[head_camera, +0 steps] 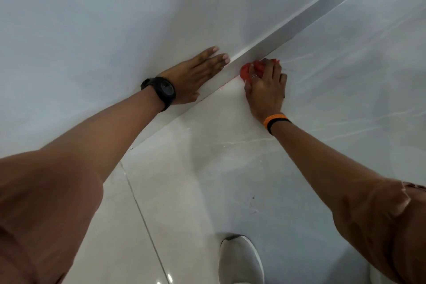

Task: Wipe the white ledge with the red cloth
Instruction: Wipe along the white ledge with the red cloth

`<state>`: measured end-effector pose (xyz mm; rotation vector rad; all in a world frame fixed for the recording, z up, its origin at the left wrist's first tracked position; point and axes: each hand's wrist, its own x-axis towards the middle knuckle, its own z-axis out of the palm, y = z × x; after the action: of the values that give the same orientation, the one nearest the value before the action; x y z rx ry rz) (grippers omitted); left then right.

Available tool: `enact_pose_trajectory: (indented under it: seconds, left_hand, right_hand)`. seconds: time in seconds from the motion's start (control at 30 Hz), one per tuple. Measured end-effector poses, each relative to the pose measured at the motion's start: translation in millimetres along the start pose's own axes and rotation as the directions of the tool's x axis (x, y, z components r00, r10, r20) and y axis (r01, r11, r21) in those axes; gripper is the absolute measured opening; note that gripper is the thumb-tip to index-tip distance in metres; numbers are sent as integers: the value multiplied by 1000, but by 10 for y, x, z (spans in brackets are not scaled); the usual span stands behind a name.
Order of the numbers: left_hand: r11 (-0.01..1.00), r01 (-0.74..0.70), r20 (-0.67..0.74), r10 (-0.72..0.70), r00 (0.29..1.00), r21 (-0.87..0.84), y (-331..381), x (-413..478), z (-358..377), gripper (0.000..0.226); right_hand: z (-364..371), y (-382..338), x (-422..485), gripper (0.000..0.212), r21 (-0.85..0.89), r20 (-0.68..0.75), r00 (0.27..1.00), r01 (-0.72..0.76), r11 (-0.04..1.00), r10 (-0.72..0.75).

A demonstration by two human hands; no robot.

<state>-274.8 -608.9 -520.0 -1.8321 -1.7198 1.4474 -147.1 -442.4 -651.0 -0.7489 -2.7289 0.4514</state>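
A narrow white ledge point(299, 21) runs diagonally from the upper right down to the middle, where the white wall meets the glossy marble surface. My right hand point(266, 90) presses a bunched red cloth point(247, 71) against the lower edge of the ledge; only part of the cloth shows past my fingers. My left hand point(196, 74) lies flat on the white wall just above the ledge, fingers together and extended, holding nothing. A black watch sits on the left wrist and an orange and black band on the right.
The white wall point(92, 30) fills the upper left. A glossy marble surface point(334, 99) with grey veins spreads to the right. Below lies a shiny tiled floor point(184, 191) with a grout line, and a white shoe point(241, 260) stands at the bottom.
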Motion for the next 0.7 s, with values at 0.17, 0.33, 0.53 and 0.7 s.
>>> enact_pose_trajectory:
  seconds: [0.17, 0.33, 0.53, 0.7]
  left_hand:
    - [997, -33, 26, 31, 999, 63, -29, 35, -21, 100]
    - [994, -41, 42, 37, 998, 101, -38, 6, -55, 99]
    - [997, -17, 39, 15, 999, 71, -53, -22, -59, 103]
    - [995, -54, 44, 50, 998, 84, -70, -7, -77, 102]
  right_hand:
    - [170, -548, -446, 20, 181, 7, 967, 248, 952, -254]
    - [215, -448, -360, 20, 92, -60, 890, 455, 886, -451]
    - [6, 122, 61, 23, -25, -39, 988, 147, 989, -148]
    - [68, -416, -225, 12, 327, -86, 985, -114, 938, 149]
